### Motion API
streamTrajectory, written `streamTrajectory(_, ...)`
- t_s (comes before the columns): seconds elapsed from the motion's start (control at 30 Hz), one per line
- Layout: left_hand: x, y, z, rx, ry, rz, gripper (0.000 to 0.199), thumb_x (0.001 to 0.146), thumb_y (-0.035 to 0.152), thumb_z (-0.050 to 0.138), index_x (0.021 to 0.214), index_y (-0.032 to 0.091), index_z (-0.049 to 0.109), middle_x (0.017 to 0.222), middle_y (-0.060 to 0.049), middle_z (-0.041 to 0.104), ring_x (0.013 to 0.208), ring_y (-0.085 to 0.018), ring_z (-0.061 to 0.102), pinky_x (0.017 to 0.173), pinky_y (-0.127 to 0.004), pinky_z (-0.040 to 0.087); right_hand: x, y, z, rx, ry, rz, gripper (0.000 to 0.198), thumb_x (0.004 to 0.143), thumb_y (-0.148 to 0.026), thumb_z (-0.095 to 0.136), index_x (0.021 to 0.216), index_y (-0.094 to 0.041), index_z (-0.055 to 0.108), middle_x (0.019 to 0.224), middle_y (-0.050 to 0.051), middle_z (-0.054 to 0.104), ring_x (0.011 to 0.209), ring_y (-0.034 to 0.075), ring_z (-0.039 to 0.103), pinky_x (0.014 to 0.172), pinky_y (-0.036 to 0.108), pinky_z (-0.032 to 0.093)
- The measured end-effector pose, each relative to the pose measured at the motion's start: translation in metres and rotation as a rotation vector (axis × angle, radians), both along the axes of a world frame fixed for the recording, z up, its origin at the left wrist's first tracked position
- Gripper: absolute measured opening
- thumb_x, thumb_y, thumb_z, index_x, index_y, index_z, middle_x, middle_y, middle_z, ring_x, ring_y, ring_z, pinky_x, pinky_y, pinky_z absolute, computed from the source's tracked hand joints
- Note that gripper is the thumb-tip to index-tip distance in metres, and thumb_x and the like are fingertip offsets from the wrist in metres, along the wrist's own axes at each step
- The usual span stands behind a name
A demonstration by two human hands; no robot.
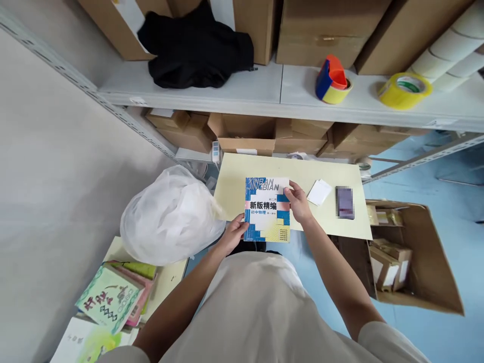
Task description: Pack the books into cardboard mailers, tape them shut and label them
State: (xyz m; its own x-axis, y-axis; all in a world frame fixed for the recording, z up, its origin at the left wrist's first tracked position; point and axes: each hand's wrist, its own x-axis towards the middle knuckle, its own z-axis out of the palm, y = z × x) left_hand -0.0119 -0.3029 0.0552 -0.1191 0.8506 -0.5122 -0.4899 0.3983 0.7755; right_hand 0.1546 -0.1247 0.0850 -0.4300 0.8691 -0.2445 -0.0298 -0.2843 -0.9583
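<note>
A blue, white and yellow paperback book with Chinese characters on its cover is held upright, front side facing me, over the near edge of a pale yellow table. My left hand grips its lower left edge, thumb on the cover. At the upper right edge, my right hand pinches the book between thumb and fingers. Just right of that hand, some white paper slips lie on the table. Farther right is a dark phone-like object, partly blurred out.
A filled white plastic bag and a stack of books are at left. An open carton with packages stands at right. The shelf ahead bears black cloth, a tape dispenser and a yellow tape roll.
</note>
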Motion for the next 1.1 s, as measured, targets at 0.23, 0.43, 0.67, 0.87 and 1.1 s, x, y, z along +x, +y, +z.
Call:
streamTrajectory(0.23,-0.013,0.029,0.001,0.009,-0.057,-0.063,0.056,0.071,0.043,0.074,0.12,0.022,0.056,0.107,-0.008,0.066,0.088,-0.02,0.066,0.072,-0.03,0.053,0.002,0.026,-0.003,0.048,-0.095,-0.264,0.038,0.076,-0.057,0.058,0.089,-0.022,0.054,0.074,-0.001,0.065,0.066,0.015,0.058,0.063,0.028,0.048)
streamTrajectory(0.43,-0.019,0.037,-0.01,-0.032,0.027,0.07,0.043,0.065,0.043,0.077,0.096,0.017,0.064,0.091,-0.005,0.068,0.077,-0.015,0.064,0.072,-0.03,0.053,0.003,0.034,-0.009,0.053,-0.094,-0.315,0.034,0.079,-0.056,0.054,0.091,-0.024,0.051,0.076,-0.002,0.061,0.067,0.014,0.056,0.06,0.026,0.046)
streamTrajectory(0.67,-0.024,0.055,-0.006,-0.03,-0.12,0.172,0.043,0.061,0.036,0.081,0.096,0.016,0.069,0.08,-0.004,0.069,0.066,-0.013,0.061,0.066,-0.028,0.051,0.012,0.06,-0.001,0.118,-0.01,-0.099,0.034,0.072,-0.04,0.062,0.102,-0.027,0.054,0.1,0.002,0.065,0.074,0.017,0.06,0.06,0.029,0.047)
streamTrajectory(0.87,-0.007,0.073,0.001,-0.027,-0.2,0.102,0.043,0.062,0.042,0.08,0.095,0.016,0.071,0.088,-0.008,0.071,0.077,-0.018,0.064,0.073,-0.032,0.049,0.021,0.103,0.037,0.353,-0.004,0.248,0.039,0.069,-0.043,0.072,0.102,-0.028,0.059,0.137,0.005,0.05,0.121,0.026,0.05,0.092,0.041,0.046)
streamTrajectory(1.1,0.002,0.077,0.024,0.145,-0.215,0.101,0.079,0.066,0.083,0.047,0.108,0.018,0.066,0.108,-0.015,0.068,0.112,-0.031,0.058,0.093,-0.043,0.044,0.005,0.13,0.052,0.347,-0.1,0.24,0.031,0.072,-0.05,0.069,0.08,-0.021,0.06,0.069,0.0,0.063,0.063,0.016,0.058,0.059,0.03,0.047)
